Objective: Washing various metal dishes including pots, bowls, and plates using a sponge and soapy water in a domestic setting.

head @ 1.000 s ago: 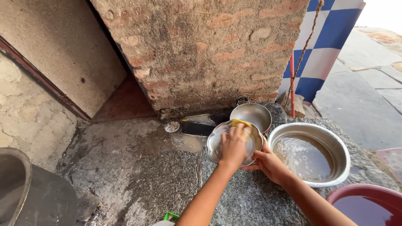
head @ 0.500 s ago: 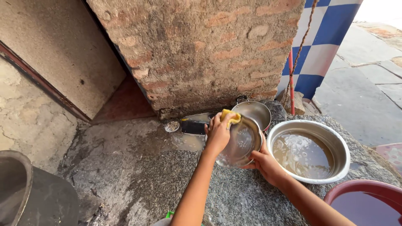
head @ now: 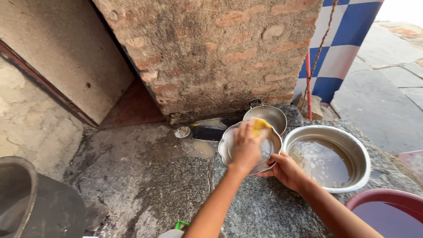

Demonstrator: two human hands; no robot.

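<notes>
Steel plate (head: 229,147) is gripped at its near right rim by the right hand (head: 285,169). A yellow sponge (head: 259,125) is pressed onto it by the closed left hand (head: 246,147), left of a water-filled steel basin (head: 359,154).

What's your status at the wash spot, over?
Left hand presses yellow sponge into steel plate. Right hand grips plate's rim, tilted up. Basin of murky water beside it; small pan behind. Nothing blocking.

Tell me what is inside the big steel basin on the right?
The basin holds murky brownish water with some bubbles on top. Its bottom cannot be seen through the water, so anything sunk there is hidden.
</notes>
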